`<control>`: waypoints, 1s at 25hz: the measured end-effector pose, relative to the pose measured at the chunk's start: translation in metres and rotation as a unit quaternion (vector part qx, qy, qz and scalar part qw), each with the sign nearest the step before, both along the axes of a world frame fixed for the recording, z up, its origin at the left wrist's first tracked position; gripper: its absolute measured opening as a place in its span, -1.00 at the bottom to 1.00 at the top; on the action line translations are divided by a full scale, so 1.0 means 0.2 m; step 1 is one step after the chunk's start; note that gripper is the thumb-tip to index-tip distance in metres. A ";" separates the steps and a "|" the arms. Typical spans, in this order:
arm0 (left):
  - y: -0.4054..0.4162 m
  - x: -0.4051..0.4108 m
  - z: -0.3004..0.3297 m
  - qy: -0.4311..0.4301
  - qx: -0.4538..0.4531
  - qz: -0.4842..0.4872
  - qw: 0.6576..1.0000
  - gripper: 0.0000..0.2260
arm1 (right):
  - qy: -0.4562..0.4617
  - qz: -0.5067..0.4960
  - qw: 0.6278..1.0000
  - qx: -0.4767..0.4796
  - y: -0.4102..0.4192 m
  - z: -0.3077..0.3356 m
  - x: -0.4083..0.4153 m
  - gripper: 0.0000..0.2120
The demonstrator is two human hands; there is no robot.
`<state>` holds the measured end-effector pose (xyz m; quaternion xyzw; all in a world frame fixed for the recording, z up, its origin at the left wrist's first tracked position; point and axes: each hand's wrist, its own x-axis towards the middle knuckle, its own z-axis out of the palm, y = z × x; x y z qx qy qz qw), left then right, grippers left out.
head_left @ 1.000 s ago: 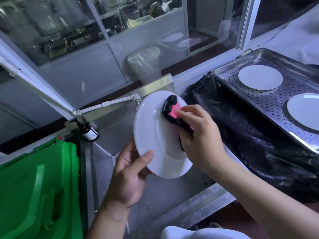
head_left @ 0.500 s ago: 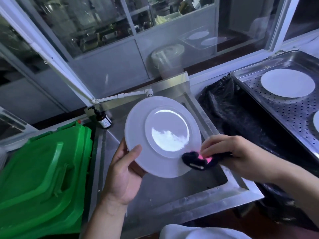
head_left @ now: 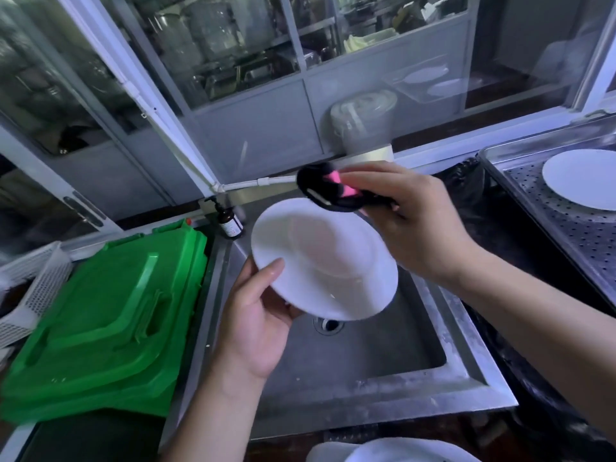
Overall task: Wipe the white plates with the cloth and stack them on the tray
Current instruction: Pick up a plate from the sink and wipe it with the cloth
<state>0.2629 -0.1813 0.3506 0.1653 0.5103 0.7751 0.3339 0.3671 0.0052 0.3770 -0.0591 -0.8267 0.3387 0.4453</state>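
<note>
I hold a white plate (head_left: 320,258) tilted above the steel sink (head_left: 366,358). My left hand (head_left: 256,321) grips its lower left rim, thumb on the face and fingers behind. My right hand (head_left: 410,221) grips a black and pink cloth (head_left: 330,191) and presses it against the plate's upper right rim. On the right stands the perforated steel tray (head_left: 566,228) with another white plate (head_left: 580,178) lying flat in it. A further white plate (head_left: 410,453) shows at the bottom edge.
A green plastic bin lid (head_left: 100,321) lies left of the sink, with a white mesh basket (head_left: 30,288) beyond it. A brown pump bottle (head_left: 228,221) stands at the sink's back corner. A black bag (head_left: 466,185) sits between sink and tray. Glass cabinets rise behind.
My right hand has swept the cloth from the plate's lower right rim up to its upper right rim. The plate has tilted so its face turns more upward, lower over the sink.
</note>
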 end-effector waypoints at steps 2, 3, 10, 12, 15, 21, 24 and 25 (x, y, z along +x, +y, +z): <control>0.02 0.02 0.02 0.024 0.009 0.038 0.999 -0.57 | -0.029 0.025 0.999 0.021 -0.10 0.01 -0.09 -0.59; 0.04 0.03 0.03 0.028 0.015 0.054 0.998 -0.59 | -0.046 0.035 0.998 0.015 -0.16 -0.01 -0.12 -0.60; 0.06 0.01 0.00 -0.027 -0.036 0.145 0.988 -0.52 | -0.001 -0.002 1.000 0.027 -0.40 -0.25 -0.13 -0.71; 0.07 0.03 -0.01 -0.024 -0.041 0.108 0.993 -0.55 | 0.000 0.014 0.997 0.071 -0.37 -0.29 -0.10 -0.75; 0.10 0.03 -0.04 -0.052 -0.040 0.073 0.995 -0.69 | -0.017 0.023 0.991 0.129 -0.30 -0.37 -0.04 -0.73; 0.14 0.01 -0.12 -0.088 -0.032 0.027 0.995 -0.63 | -0.068 0.100 0.974 0.189 -0.14 -0.48 0.18 -0.55; 0.13 -0.02 -0.11 -0.067 -0.027 0.011 0.997 -0.55 | -0.079 0.095 0.978 0.166 -0.03 -0.57 0.32 -0.63; 0.12 -0.03 -0.11 -0.066 -0.030 0.009 0.997 -0.54 | -0.084 0.089 0.981 0.150 0.01 -0.61 0.36 -0.65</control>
